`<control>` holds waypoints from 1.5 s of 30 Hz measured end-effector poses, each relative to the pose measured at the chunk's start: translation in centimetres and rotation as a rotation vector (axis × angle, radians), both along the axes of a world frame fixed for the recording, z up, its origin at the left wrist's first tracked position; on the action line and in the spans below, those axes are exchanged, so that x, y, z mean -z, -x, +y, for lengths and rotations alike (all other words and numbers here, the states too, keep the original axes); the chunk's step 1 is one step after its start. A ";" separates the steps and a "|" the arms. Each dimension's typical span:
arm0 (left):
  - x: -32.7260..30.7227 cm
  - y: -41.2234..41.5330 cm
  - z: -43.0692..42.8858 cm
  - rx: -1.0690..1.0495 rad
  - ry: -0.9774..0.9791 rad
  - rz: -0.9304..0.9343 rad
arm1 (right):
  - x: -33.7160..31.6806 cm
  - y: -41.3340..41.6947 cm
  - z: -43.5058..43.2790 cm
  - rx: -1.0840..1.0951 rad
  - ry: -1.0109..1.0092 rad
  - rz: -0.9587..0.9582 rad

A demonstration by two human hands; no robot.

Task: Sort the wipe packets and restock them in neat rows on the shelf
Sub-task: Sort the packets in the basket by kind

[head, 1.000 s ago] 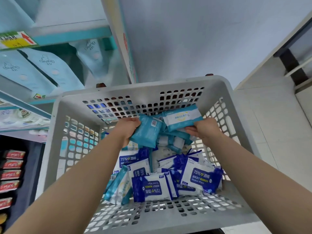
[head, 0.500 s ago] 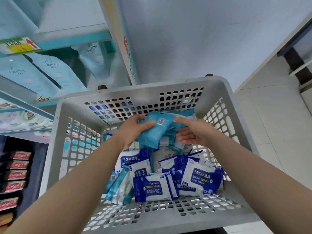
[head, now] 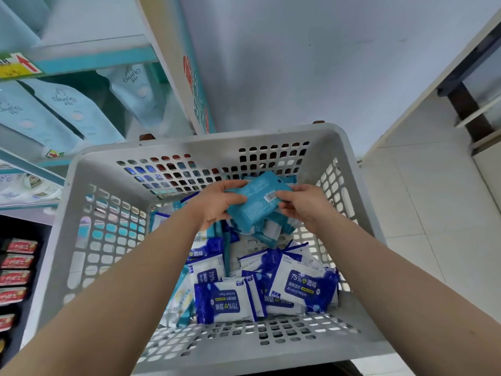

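Observation:
A grey perforated basket (head: 81, 240) fills the middle of the view. Inside it lie several dark blue and white alcohol wipe packets (head: 303, 286) near the front and several teal packets (head: 271, 232) further back. Above the back pile, my left hand (head: 217, 204) grips the left end of a teal wipe packet (head: 254, 204), barcode side up. My right hand (head: 306, 204) pinches its right end. More teal packets seem stacked under the held one, mostly hidden.
A teal-edged shelf (head: 89, 61) stands at the left with pale blue pouches (head: 70, 109) on it. Lower left, red packets (head: 19, 261) line a dark shelf. A white wall lies ahead and tiled floor (head: 433, 226) to the right.
The teal packets in both hands came together into one stack held between them. The barcode side turned up, and the hands rose slightly above the pile.

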State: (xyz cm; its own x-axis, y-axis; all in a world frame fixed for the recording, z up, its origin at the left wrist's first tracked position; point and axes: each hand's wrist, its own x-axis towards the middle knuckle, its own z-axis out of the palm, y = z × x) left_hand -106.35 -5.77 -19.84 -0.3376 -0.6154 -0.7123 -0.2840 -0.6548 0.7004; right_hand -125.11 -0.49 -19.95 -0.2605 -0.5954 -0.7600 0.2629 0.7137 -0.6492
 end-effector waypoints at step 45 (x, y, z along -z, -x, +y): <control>2.0 -12.8 3.5 0.236 0.483 -0.577 | 0.6 -6.8 3.2 -1.152 0.088 0.532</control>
